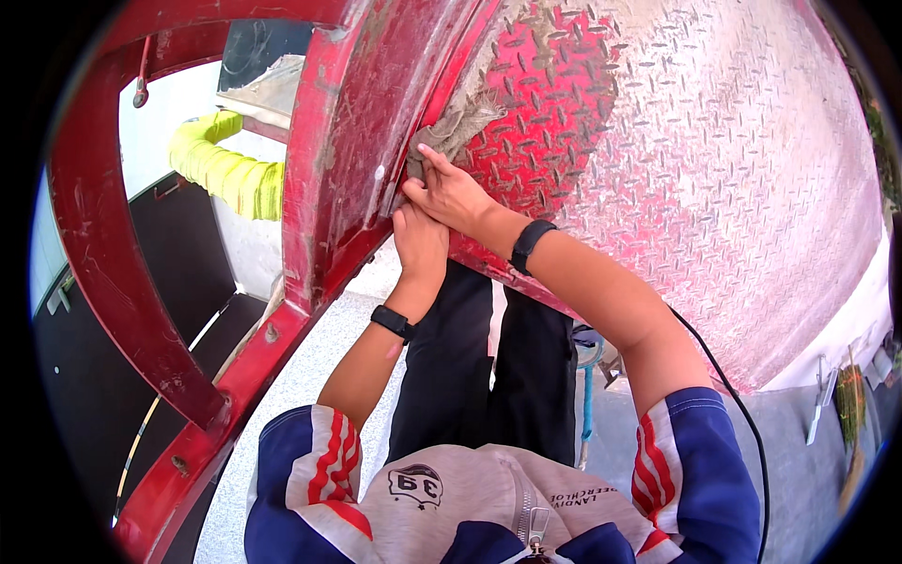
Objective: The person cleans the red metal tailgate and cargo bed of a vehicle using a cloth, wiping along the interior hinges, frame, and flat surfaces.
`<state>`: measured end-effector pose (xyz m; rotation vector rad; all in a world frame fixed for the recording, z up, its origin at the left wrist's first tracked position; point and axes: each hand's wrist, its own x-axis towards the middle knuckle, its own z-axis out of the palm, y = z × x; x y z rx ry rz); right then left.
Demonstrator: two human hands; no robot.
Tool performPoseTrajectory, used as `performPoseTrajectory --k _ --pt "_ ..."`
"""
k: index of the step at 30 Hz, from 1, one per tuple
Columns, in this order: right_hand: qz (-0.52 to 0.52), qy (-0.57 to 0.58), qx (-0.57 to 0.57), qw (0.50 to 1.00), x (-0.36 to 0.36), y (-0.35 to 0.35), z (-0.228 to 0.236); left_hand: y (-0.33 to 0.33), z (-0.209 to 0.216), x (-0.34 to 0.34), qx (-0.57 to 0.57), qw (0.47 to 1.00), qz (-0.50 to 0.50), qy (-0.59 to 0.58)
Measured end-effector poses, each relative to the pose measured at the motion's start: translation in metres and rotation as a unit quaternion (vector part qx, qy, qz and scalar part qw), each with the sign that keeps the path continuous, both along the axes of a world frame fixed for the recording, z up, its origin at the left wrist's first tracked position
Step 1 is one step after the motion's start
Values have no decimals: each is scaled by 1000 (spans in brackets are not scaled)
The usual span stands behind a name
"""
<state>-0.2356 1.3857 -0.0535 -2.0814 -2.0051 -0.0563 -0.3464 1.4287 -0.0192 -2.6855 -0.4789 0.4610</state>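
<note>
A crumpled grey-brown rag (458,132) with frayed ends lies in the corner where the red metal frame (352,141) meets a red diamond-plate panel (545,132). My right hand (453,195) is closed on the lower end of this rag, its index finger reaching up along the cloth. Just below, against the frame's edge, my left hand (420,246) has its fingers curled together and touches the right hand. What the left fingers hold, if anything, is hidden. The panel is bright red and looks wet near the rag; farther right a pale, dusty film covers it.
Curved red bars enclose the left side. Beyond them are a yellow fabric-wrapped tube (225,169) and dark panels (178,254). A black cable (742,404) hangs by my right arm. At the far right stands a broom (851,404) on the grey floor.
</note>
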Motion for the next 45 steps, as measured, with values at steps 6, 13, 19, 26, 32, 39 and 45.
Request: performPoseTrajectory --k 6,13,19,26,32,39,45 --pt "66 102 72 990 -61 3 -1 5 50 -57 -110 993 16 50" --pt "63 191 60 978 -55 -20 -9 2 74 -89 -221 967 125 33" --pt "-69 163 -9 984 -47 -24 2 -13 71 -56 -402 861 229 -213" --pt "-155 192 -35 968 -7 -16 9 -7 74 -20 -227 958 104 -140" --pt "-139 209 -8 968 24 -19 5 -2 16 0 -183 970 139 -74" --pt "-226 222 17 948 61 -1 10 -22 10 41 -247 958 71 -128" --pt "-239 353 -107 898 86 17 33 8 1 65 -259 944 140 -148"
